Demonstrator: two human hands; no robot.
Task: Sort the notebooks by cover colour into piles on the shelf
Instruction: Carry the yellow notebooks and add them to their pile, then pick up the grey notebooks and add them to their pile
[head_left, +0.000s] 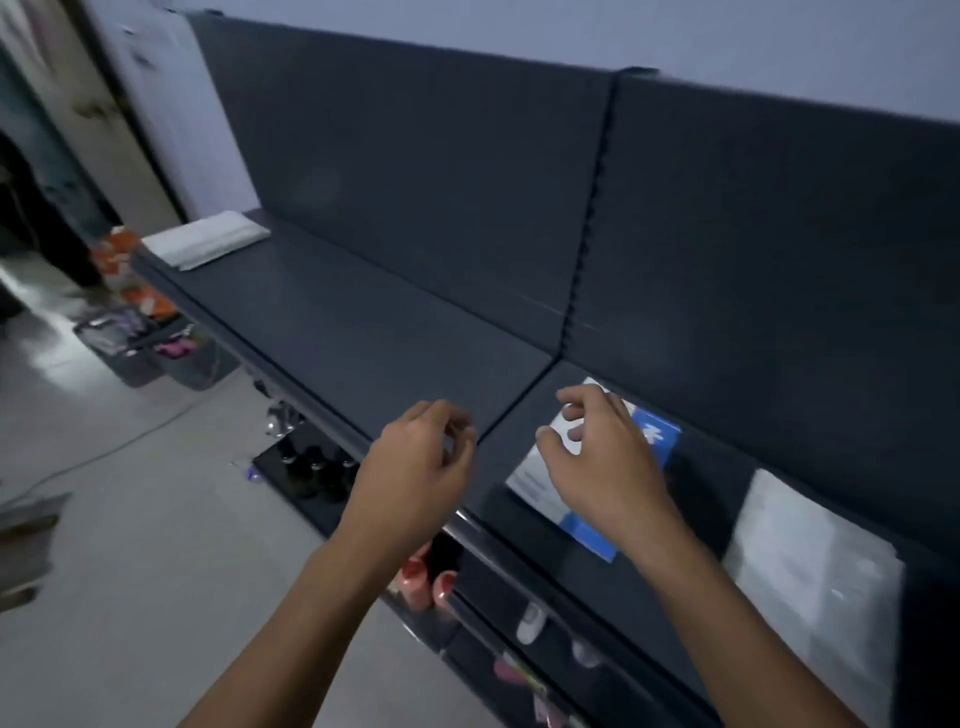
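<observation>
A blue and white notebook (658, 435) lies flat on the dark grey shelf (363, 332), just right of the seam between two shelf boards. My right hand (597, 457) hovers over it with fingers loosely curled, holding nothing that I can see. My left hand (421, 457) hangs over the shelf's front edge left of the seam, fingers loosely curled and empty. A white notebook or pile (810, 587) lies on the shelf at the near right. Another white pile (208, 240) sits at the shelf's far left end.
Dark back panels (415, 156) rise behind the shelf. Below its front edge are lower shelves with dark bottles (311, 470) and small red-capped items (415, 577). Grey bins (145, 348) with goods stand on the pale floor at the left.
</observation>
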